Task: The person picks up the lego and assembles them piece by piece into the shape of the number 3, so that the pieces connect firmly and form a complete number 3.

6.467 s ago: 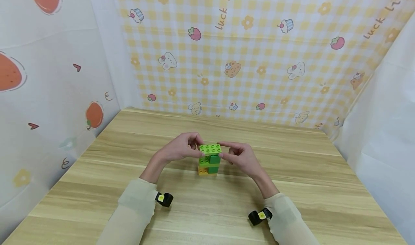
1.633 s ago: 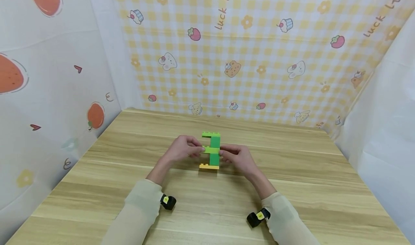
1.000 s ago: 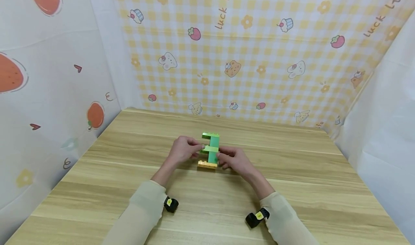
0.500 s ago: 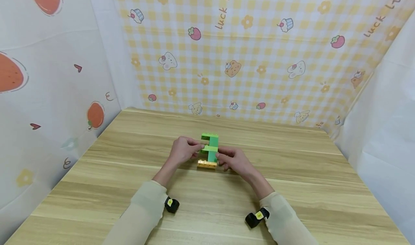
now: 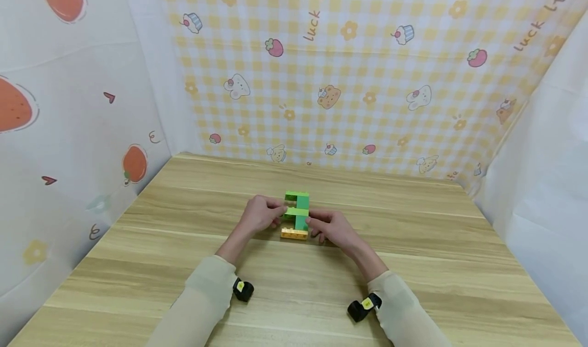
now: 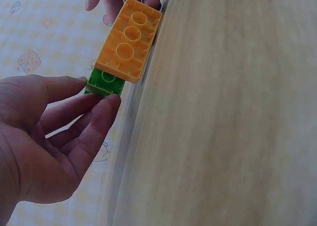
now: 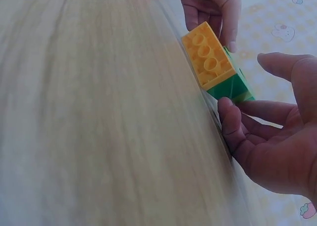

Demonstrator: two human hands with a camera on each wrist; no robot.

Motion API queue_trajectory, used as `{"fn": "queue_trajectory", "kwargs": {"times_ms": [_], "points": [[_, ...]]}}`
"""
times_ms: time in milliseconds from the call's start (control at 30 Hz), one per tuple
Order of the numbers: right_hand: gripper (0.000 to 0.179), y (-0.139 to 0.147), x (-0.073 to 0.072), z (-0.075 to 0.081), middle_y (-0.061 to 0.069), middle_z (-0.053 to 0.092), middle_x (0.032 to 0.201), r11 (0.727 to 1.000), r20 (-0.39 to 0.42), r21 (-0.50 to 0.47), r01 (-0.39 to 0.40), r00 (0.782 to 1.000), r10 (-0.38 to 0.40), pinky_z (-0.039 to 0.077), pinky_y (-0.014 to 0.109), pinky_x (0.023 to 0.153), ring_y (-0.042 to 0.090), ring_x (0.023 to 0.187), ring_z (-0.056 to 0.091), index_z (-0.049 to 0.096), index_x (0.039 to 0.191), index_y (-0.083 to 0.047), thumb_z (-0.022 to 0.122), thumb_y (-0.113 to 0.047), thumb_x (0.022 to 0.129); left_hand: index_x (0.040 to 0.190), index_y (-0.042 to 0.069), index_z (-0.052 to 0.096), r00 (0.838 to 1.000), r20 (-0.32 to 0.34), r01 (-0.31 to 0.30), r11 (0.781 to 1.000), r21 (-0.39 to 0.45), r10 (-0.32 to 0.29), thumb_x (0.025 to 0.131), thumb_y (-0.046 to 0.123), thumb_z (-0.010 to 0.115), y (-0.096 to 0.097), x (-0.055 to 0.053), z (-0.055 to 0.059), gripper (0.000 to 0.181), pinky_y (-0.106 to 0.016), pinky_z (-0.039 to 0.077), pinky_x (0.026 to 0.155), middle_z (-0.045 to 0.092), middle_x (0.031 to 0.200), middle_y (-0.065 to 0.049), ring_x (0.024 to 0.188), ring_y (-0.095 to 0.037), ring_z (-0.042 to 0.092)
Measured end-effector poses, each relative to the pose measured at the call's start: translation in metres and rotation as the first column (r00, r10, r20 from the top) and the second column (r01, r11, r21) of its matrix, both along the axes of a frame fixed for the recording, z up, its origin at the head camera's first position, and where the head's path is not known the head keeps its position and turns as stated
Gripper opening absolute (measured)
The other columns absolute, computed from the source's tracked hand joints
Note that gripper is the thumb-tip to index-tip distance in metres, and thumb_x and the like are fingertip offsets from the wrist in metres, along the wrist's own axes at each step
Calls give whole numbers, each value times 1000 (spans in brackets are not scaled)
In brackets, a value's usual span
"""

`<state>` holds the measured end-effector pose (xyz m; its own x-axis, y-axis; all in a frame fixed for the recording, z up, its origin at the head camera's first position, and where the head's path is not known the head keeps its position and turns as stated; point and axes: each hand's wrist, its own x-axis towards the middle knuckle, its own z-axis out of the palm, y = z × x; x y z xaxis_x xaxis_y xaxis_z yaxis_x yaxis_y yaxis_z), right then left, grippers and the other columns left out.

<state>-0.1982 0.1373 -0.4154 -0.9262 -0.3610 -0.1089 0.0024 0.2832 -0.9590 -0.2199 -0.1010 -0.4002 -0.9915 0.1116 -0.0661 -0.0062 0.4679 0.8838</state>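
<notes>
A stack of toy building bricks point(image 5: 302, 202) is held up over the table in the head view, shaped like a letter E opening left. Light green bricks form its top and middle, green bricks join them, and an orange brick point(image 5: 294, 233) is the base. The stack is tilted, so the orange brick's hollow underside point(image 6: 130, 40) faces both wrist views. My left hand point(image 5: 260, 214) pinches the left end of the middle light green brick between thumb and fingers. My right hand point(image 5: 334, 229) touches the stack's right side with its fingers; in the right wrist view its thumb point(image 7: 282, 65) stands apart.
The wooden table point(image 5: 294, 296) stretches out around the hands. Behind it hangs a yellow checked curtain point(image 5: 367, 71), with white printed cloth point(image 5: 82, 132) on the left and plain white cloth point(image 5: 542, 158) on the right. Black wrist cameras point(image 5: 243, 290) sit on both sleeves.
Earlier the stack stood with its top studs facing up and both hands at its top brick. It has since been tilted back, and both hands have moved to its middle. The last half second shows little movement.
</notes>
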Motion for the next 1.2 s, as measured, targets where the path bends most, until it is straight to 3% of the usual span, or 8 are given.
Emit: {"fn": "queue_trajectory", "kwargs": {"times_ms": [233,833,1200], "points": [[55,-2,0,0,10,71,100,1000,29,15,17,999,-17,52,24,66,15,82,63,56,149,3,65,-29,106,107,2,82,1000,20,9,1000,5,-9,100,16,72,-2,-1,-2,18,-28,61,66,77,103,-15,74,-17,72],[53,-6,0,1,13,70,102,999,20,42,15,1000,-16,51,26,66,14,76,60,58,147,3,65,-28,105,114,0,80,999,45,13,1000,-9,-12,101,15,71,-6,-1,-5,21,-28,61,64,77,97,-15,71,-16,71],[51,-10,0,0,11,69,100,999,19,48,22,1000,-23,49,25,62,13,71,58,58,147,3,65,-26,105,110,0,80,999,51,12,1000,-13,-11,101,13,71,-7,0,-9,19,-28,60,62,77,88,-14,67,-16,71]]}}
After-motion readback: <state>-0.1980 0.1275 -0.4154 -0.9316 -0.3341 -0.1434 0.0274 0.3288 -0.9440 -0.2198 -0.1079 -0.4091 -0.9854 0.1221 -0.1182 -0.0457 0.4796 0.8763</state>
